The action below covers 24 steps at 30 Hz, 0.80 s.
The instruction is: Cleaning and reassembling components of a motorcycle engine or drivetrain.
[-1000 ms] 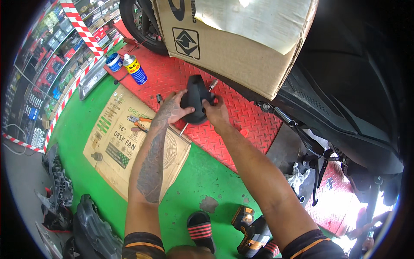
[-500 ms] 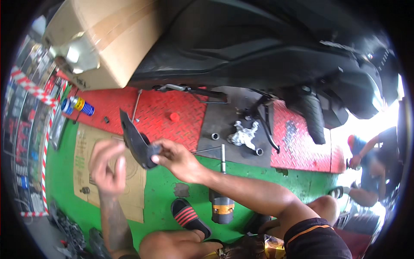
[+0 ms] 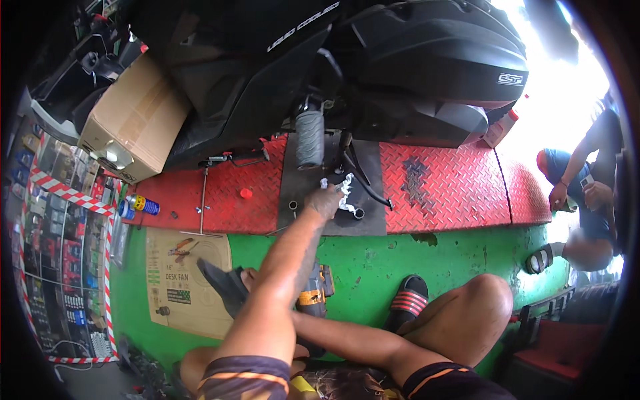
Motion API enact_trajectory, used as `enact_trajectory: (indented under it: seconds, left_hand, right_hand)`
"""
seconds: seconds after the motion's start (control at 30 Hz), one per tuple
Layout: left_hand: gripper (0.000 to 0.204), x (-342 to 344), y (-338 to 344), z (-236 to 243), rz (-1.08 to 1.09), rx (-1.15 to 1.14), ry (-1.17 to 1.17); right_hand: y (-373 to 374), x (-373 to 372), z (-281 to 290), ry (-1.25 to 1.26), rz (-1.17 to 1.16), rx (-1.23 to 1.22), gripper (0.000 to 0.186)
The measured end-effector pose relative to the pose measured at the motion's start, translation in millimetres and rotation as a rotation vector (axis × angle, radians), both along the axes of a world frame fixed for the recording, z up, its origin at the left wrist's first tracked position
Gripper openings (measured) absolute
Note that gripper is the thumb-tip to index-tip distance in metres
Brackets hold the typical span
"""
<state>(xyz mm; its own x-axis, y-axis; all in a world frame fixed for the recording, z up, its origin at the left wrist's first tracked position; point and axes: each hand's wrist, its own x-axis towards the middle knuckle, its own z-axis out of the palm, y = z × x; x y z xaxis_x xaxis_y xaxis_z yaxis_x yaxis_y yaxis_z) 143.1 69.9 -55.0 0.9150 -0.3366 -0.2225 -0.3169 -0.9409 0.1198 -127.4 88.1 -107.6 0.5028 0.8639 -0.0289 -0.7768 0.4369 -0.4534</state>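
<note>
My left hand (image 3: pixel 325 201) reaches forward to a crumpled white rag (image 3: pixel 346 187) on the dark mat (image 3: pixel 307 223), its fingers closed on the cloth. Two small metal rings lie on the mat, one (image 3: pixel 359 213) beside the rag. My right hand (image 3: pixel 249 279), largely hidden beneath my left forearm, grips a curved black plastic part (image 3: pixel 223 283) low over the cardboard sheet (image 3: pixel 163 260). A black and yellow power tool (image 3: pixel 313 293) stands on the green floor between my feet.
A black scooter (image 3: pixel 413 80) stands on the red platform (image 3: pixel 445 187), with a cardboard box (image 3: pixel 137 113) against it. Spray can (image 3: pixel 147 204), jar (image 3: pixel 126 209) and a metal rod lie left. Striped-tape shelving lines the left. Another person (image 3: pixel 587 200) crouches at the right.
My view has swung toward the scooter's side. My left hand has left the black part and moved forward to the rag; my right hand has lowered the part leftward and toward me.
</note>
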Motion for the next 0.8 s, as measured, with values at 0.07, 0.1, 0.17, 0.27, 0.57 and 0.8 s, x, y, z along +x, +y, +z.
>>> enact_trajectory:
  seconds: [0.07,0.1,0.17,0.27,0.57,0.8]
  left_hand:
    - [0.04,-3,-5,-5,0.007,0.001,0.046]
    - [0.04,-13,-5,9,0.035,0.048,0.1]
    - [0.046,-32,2,77,-0.071,-0.023,-0.029]
    - [0.046,-109,30,216,0.119,-0.273,-0.155]
    - [0.051,-253,60,270,-0.132,0.244,-0.495]
    - [0.056,-251,25,283,0.221,-0.05,-0.65]
  right_hand:
    - [-25,-5,10,-0.428,-0.096,-0.128,0.06]
    - [-26,-2,23,-0.47,-0.068,-0.26,0.057]
    - [-27,14,61,-0.241,-0.247,-0.258,0.048]
    - [-28,61,110,0.045,-0.294,-0.254,0.045]
    - [-48,70,220,0.486,-0.268,-0.189,0.055]
    - [-80,75,244,-0.16,-0.284,-0.132,0.105]
